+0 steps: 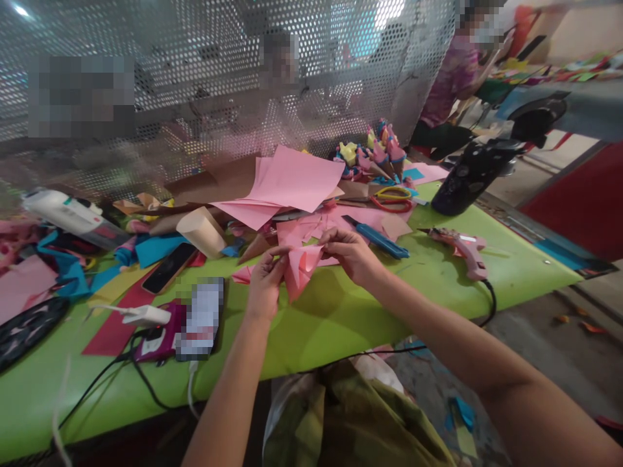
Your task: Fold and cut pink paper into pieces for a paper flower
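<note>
Both hands pinch the pink paper piece (302, 264) in the head view, left hand (265, 280) on its near-left edge, right hand (351, 254) on its far-right corner, just above the green table (341, 311). An uneven pull could tear it or skew the crease. The glue gun (461, 246) lies to the right, and its cord under the right forearm might snag.

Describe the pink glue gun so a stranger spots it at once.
On the green table, look toward its right end, beyond the right hand. The pink glue gun lies on bare green; unlike the slim blue cutter, it trails a black cord.
</note>
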`<state>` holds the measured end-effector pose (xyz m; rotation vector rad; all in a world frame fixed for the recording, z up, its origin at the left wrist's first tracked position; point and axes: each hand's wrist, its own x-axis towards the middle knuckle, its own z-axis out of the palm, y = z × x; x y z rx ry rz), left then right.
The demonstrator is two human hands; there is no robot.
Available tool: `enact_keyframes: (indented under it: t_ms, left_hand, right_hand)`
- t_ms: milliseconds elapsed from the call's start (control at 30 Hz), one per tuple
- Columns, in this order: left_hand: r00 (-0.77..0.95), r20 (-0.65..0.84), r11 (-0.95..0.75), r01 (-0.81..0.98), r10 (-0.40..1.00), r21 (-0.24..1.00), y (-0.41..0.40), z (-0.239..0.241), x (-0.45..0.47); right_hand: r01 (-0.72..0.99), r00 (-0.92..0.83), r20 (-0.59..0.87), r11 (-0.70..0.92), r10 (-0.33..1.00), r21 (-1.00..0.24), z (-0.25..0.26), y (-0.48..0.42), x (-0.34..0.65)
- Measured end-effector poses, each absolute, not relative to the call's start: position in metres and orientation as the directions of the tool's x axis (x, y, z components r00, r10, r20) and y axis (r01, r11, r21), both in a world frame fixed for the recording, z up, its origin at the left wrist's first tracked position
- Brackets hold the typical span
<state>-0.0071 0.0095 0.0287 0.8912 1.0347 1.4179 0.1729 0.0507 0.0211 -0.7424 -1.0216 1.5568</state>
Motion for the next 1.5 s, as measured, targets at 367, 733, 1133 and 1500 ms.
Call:
enact_keyframes:
  t_ms: [367,733,1133,1500]
  left_hand:
    - [-0.019,0.117,-0.118,-0.114,0.993,0.986,0.005,0.033,-0.011]
    - [0.018,0.145,-0.144,-0.049,0.989,0.988,0.001,0.040,-0.006]
    - [0.092,0.312,-0.326,0.261,0.946,0.909,-0.001,0.034,-0.003]
    - [0.015,0.157,-0.157,0.182,0.988,0.971,0.004,0.033,-0.005]
  right_hand:
    - [-0.411,-0.165,0.105,0.029,0.981,-0.911,0.026,0.050,0.175]
    - [-0.338,-0.171,0.084,0.022,0.982,-0.941,0.023,0.051,0.174]
    - [-0.247,-0.230,-0.024,-0.082,0.973,-0.966,0.019,0.048,0.169]
    - [-0.113,-0.209,0.175,0.154,0.962,-0.982,0.017,0.049,0.167]
